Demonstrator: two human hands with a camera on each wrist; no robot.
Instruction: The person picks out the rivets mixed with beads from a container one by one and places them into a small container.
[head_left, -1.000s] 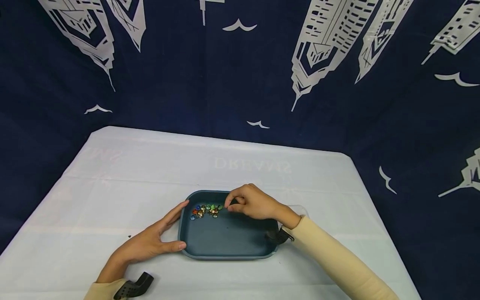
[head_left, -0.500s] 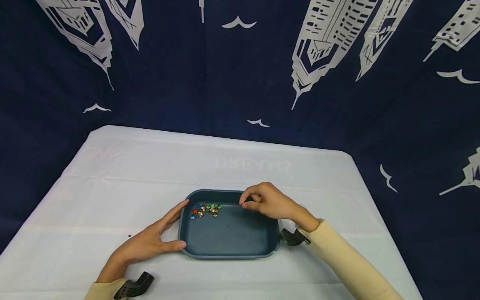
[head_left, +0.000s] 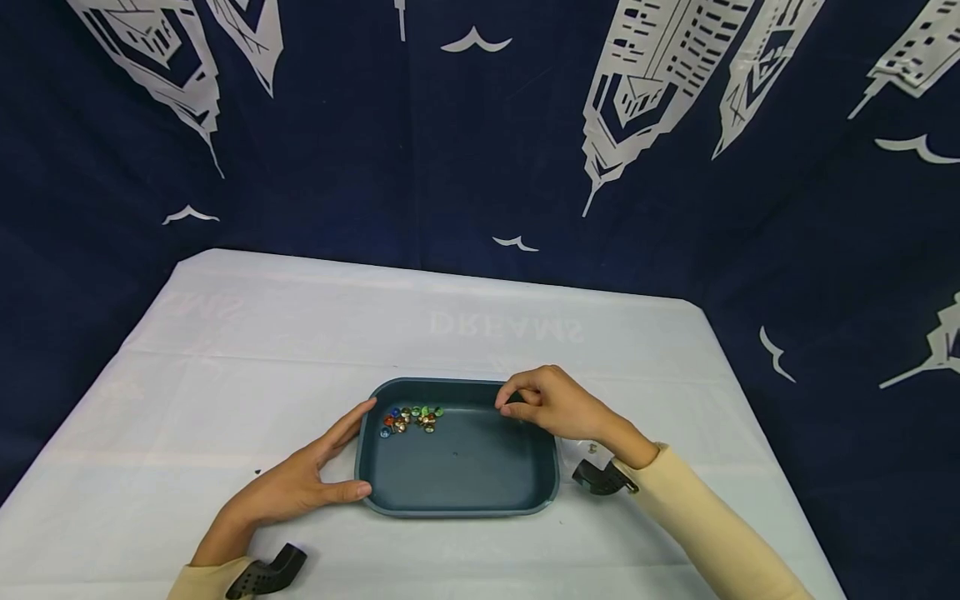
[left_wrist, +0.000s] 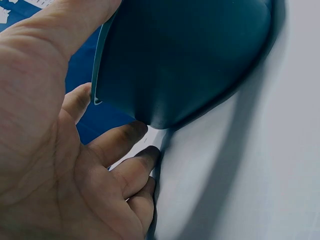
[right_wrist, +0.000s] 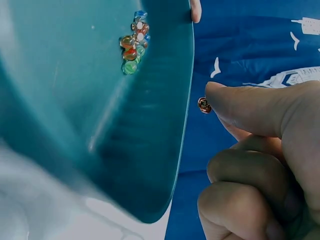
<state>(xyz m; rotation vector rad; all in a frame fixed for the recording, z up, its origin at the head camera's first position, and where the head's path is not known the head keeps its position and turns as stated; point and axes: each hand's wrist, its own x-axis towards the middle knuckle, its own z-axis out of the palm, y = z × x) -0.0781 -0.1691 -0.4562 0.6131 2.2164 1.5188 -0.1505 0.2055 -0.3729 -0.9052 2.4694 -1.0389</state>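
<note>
My left hand [head_left: 292,482] rests against the left side of the blue-green tray [head_left: 457,515], thumb and fingertips on its rim. The left wrist view shows the thumb over the rim and the other fingers outside the wall. Several small glass beads [head_left: 412,419] in blue, red, amber and green lie in the tray's far left corner. Above the far right part of the tray, my right hand [head_left: 558,406] pinches an amber-brown glass bead [right_wrist: 204,105] between thumb and forefinger, seen in the right wrist view. Its other fingers are curled.
A clear plastic container [head_left: 588,454] stands right of the tray, partly hidden by the right wrist. A tiny dark speck [head_left: 257,472] lies on the white cloth [head_left: 285,333] at left. Behind the table hangs a navy curtain [head_left: 420,150] with white prints.
My right hand has moved right, away from the beads, toward the tray's far right corner. The left hand and the tray stay as they were.
</note>
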